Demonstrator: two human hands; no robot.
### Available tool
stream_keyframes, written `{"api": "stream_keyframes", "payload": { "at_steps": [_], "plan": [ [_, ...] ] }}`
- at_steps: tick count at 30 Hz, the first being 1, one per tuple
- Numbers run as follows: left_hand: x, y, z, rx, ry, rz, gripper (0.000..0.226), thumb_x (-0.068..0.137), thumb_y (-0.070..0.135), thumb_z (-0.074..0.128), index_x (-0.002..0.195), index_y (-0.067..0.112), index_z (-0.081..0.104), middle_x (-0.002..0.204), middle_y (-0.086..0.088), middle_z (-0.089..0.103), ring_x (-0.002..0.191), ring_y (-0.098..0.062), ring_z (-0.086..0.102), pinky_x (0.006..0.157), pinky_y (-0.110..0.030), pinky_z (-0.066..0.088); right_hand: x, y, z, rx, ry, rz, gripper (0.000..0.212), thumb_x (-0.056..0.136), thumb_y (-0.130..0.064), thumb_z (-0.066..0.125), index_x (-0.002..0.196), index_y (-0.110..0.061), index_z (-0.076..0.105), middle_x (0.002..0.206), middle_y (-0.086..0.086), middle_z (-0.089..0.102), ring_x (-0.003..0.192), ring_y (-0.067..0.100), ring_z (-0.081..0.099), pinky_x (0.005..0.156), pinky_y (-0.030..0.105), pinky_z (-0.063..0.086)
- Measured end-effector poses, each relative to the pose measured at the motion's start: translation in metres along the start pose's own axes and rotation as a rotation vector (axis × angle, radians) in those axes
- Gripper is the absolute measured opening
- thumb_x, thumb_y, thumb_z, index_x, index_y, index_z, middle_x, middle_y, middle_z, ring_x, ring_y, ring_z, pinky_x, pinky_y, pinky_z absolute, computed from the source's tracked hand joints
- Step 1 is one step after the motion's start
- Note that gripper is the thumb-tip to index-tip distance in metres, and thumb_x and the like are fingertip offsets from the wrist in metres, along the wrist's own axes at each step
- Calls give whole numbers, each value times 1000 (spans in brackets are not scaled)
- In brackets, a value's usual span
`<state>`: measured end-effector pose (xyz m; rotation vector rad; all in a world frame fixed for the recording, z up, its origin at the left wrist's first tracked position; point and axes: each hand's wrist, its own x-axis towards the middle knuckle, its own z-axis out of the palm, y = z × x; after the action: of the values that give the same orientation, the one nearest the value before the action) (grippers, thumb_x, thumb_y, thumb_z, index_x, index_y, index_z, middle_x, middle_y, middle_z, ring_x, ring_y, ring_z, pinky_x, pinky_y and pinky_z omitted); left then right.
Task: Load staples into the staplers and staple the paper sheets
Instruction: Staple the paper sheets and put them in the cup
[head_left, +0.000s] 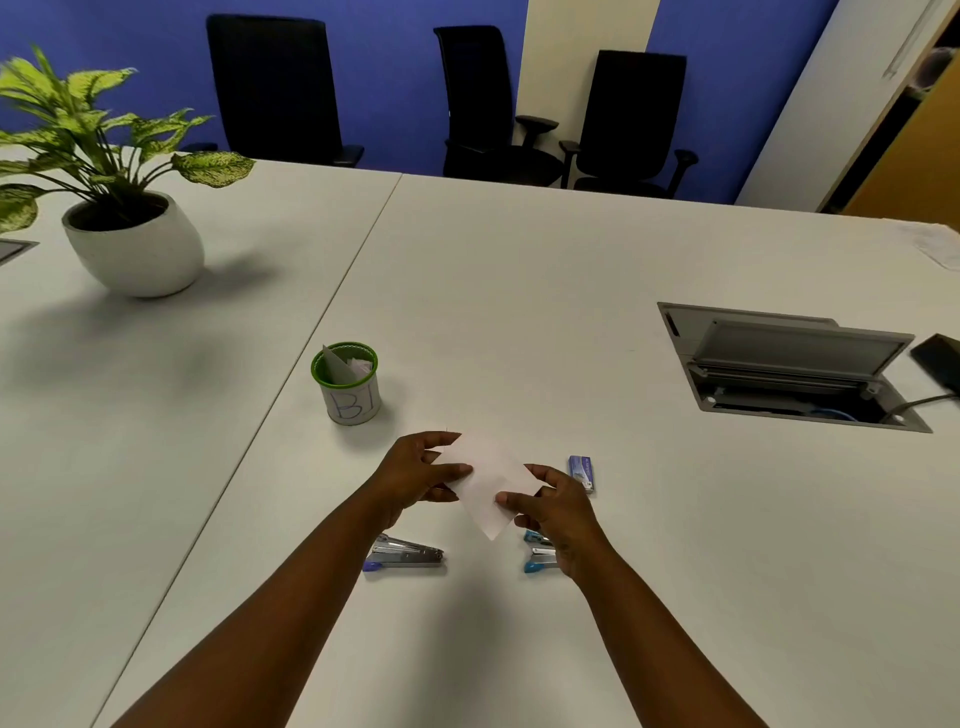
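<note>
A small white paper sheet (488, 480) is held above the table between both hands. My left hand (418, 475) pinches its left edge with thumb and fingers. My right hand (558, 506) pinches its right edge. A purple-and-metal stapler (405, 555) lies on the table below my left wrist. A blue stapler (537, 553) lies partly hidden under my right hand. A small purple staple box (582, 472) sits just right of my right hand.
A green-rimmed cup (347, 387) marked with blue letters holds folded paper pieces behind my left hand. A potted plant (132, 239) stands far left. An open cable hatch (789, 364) is set into the table at right. Black chairs line the far edge.
</note>
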<state>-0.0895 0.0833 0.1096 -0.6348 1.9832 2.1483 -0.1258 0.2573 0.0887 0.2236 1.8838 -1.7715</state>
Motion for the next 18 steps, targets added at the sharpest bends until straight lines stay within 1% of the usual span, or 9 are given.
{"api": "stream_keyframes", "payload": {
  "at_steps": [1,3,6,8,9,12,14,17,18],
  "plan": [
    [0,0,0,1,2,-7,46,80,-3,66,123,7,54,108,-21,62,76,-22,64,53,-20,58,0,1,0,23,4,0,46,70,-4,76,110,-13,56,99,11,66,75,21,61,58,24,49],
    [1,-1,0,-1,8,-19,44,80,-2,65,122,6,54,110,-20,62,76,-22,64,53,-20,58,0,1,0,53,12,5,41,73,-6,74,109,-14,56,96,10,66,74,20,61,58,23,49],
    [4,-2,0,-23,34,-39,36,79,-2,66,113,9,56,96,-11,65,74,-19,65,51,-19,57,0,0,-1,135,3,27,32,76,-6,72,101,-19,56,87,4,67,74,17,62,59,22,51],
    [6,-3,-1,-57,66,-46,31,79,-2,66,105,12,56,86,-5,65,71,-18,65,49,-19,56,0,0,0,214,-28,60,31,76,-5,71,101,-17,58,89,5,67,75,18,63,55,21,53],
    [7,-4,-1,-75,81,-48,30,79,-2,66,104,12,56,85,-4,65,70,-18,65,48,-19,56,0,1,1,225,-37,77,28,76,-5,71,100,-14,60,90,7,67,74,19,64,53,20,54],
    [11,-7,-5,-96,125,-54,32,79,-2,66,110,4,58,91,-9,66,73,-20,66,49,-20,56,1,5,8,229,-11,96,12,78,-3,69,84,-12,64,82,7,68,69,18,64,49,18,55],
    [12,-8,-11,-114,151,-52,33,80,-1,66,112,2,57,93,-13,66,71,-21,67,51,-20,57,6,4,15,241,52,55,10,78,-2,68,79,-12,64,78,6,67,68,17,64,46,17,54],
    [16,-8,-28,-160,192,-15,28,82,0,63,110,1,58,84,-12,68,62,-17,70,53,-21,57,17,-6,26,185,109,-51,11,79,-3,67,89,-8,65,82,5,68,73,19,64,48,18,55],
    [18,-9,-34,-157,223,6,27,83,0,62,110,1,59,84,-11,68,64,-17,70,56,-22,57,22,-10,30,138,131,-96,13,80,-3,66,93,-7,65,85,7,68,74,20,65,50,19,55]
  ]
}}
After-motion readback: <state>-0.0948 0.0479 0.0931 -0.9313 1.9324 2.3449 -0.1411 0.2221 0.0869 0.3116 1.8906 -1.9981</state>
